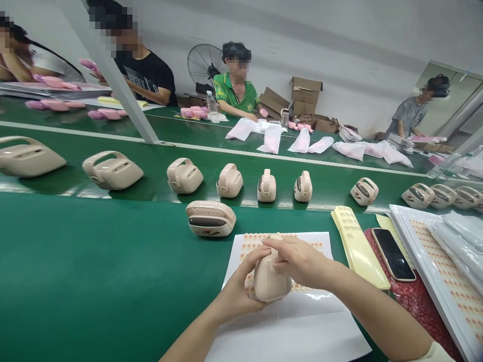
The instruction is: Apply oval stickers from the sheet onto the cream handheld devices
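Note:
My left hand (237, 286) cups a beige plastic device (268, 284) from the left and below, just above a white sticker sheet (302, 322) with rows of small orange stickers. My right hand (298, 259) rests on the device's top right side, fingers pressed against it. Another beige device (210, 218) lies flat on the green belt (94, 271) just beyond the sheet.
A row of beige devices (229, 181) lines the belt's far strip. A black phone (392, 254), yellow backing strips (358, 246) and stacked sticker sheets (441, 271) lie to the right. Other people sit across the line with pink items and white bags (302, 142).

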### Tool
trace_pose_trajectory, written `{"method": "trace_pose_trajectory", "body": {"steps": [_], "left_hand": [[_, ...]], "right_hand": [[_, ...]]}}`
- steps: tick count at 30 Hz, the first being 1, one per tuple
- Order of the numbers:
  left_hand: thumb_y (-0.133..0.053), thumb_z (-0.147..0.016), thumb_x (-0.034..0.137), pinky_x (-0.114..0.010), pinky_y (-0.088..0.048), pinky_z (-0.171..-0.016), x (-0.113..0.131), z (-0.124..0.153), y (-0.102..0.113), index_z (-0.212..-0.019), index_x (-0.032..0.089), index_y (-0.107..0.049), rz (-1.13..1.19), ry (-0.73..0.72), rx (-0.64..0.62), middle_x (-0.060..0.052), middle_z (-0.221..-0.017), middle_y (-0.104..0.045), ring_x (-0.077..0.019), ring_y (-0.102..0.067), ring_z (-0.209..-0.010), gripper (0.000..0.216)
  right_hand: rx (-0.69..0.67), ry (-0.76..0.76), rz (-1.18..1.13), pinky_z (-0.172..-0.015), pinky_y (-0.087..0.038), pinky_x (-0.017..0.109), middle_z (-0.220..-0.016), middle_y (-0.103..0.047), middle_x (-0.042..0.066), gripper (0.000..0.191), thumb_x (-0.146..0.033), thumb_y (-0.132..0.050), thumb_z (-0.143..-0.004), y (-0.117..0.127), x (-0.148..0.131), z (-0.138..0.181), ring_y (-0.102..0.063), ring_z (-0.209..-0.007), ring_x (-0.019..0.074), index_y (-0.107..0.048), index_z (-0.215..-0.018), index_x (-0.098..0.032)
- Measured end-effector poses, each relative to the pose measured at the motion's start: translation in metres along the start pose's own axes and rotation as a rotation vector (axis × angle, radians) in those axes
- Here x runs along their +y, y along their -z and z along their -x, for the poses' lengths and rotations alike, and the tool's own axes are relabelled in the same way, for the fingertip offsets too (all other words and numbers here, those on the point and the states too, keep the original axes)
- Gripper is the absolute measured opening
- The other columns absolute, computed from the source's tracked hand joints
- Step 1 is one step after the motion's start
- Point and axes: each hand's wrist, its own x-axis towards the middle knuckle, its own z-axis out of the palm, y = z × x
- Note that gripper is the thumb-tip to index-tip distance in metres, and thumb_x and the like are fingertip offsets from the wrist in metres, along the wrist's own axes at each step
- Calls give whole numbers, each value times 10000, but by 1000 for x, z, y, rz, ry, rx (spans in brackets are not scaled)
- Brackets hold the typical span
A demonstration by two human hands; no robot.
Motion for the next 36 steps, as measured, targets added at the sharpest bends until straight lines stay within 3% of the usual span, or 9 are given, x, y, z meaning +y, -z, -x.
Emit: {"method": "trace_pose_trajectory", "body": {"steps": [3,6,11,13,17,22,28,32,36], "left_hand": [[-746,-453,61,-388,-469,-804,-2,1,0,-1140,353,-560,-40,20,-21,-55,-1170,-566,-298,-570,-942,768],[-755,-472,91,-357,-476,-784,-2,0,1,-1153,337,-547,-28,39,-21,-60,-1154,-570,-278,-585,-908,754],[-740,-506,98,-423,-417,-888,-5,1,5,-1204,352,-455,-162,-54,-103,-65,-1274,-460,-313,-491,-1086,795],[-749,-513,117,-439,-402,-906,-7,2,7,-1231,368,-404,-196,-91,-156,-69,-1300,-429,-325,-454,-1135,834],[-760,-531,148,-460,-386,-920,-9,2,10,-1250,386,-370,-220,-134,-215,-79,-1314,-417,-342,-416,-1180,852],[-759,-529,121,-457,-385,-916,-10,2,8,-1262,379,-385,-212,-150,-236,-90,-1297,-451,-347,-415,-1186,862],[-771,-462,53,-457,-378,-923,-11,3,8,-1210,341,-487,-77,-170,-169,-100,-1291,-467,-365,-394,-1198,850],[-805,-412,64,-435,-402,-911,-6,3,4,-1168,318,-544,183,-47,-39,-76,-1225,-547,-355,-475,-1126,839],[-658,-680,442,-423,-510,-769,-9,5,1,-1201,266,-528,861,206,37,-85,-1144,-627,-332,-578,-1013,564]], "right_hand": [[28,43,42,-690,-484,330,-768,-611,27,547,-99,-401,-812,0,-2,10,-554,-756,182,-328,-1338,-232],[60,61,74,-709,-478,352,-918,-633,77,608,-83,-338,-838,-2,-4,19,-563,-806,195,-158,-1402,-222],[17,-145,-108,-933,-361,476,-1312,-420,168,846,-255,-542,-797,-6,1,17,-391,-1199,278,37,-1411,-200],[-52,-236,-319,-974,-329,459,-1363,-345,157,967,-324,-639,-722,-8,5,10,-338,-1241,267,31,-1408,-210],[-30,-356,-565,-974,-328,428,-1227,-443,107,961,-335,-698,-653,-15,10,-2,-386,-1160,232,-101,-1397,-218],[23,-448,-673,-937,-342,428,-1047,-529,71,769,-360,-635,-715,-22,18,-12,-437,-1050,219,-239,-1355,-203],[42,-381,-960,-866,-409,374,-1231,-484,126,614,-482,-405,-848,-25,22,-9,-526,-968,171,-195,-1357,-212],[147,-247,-819,-945,-363,411,-1306,-422,127,563,-424,-418,-863,-19,20,1,-439,-1153,198,-195,-1348,-245],[388,-10,-390,-901,-399,408,-1131,-493,96,529,-304,-521,-827,-11,14,11,-475,-1050,197,-279,-1296,-265]]}}
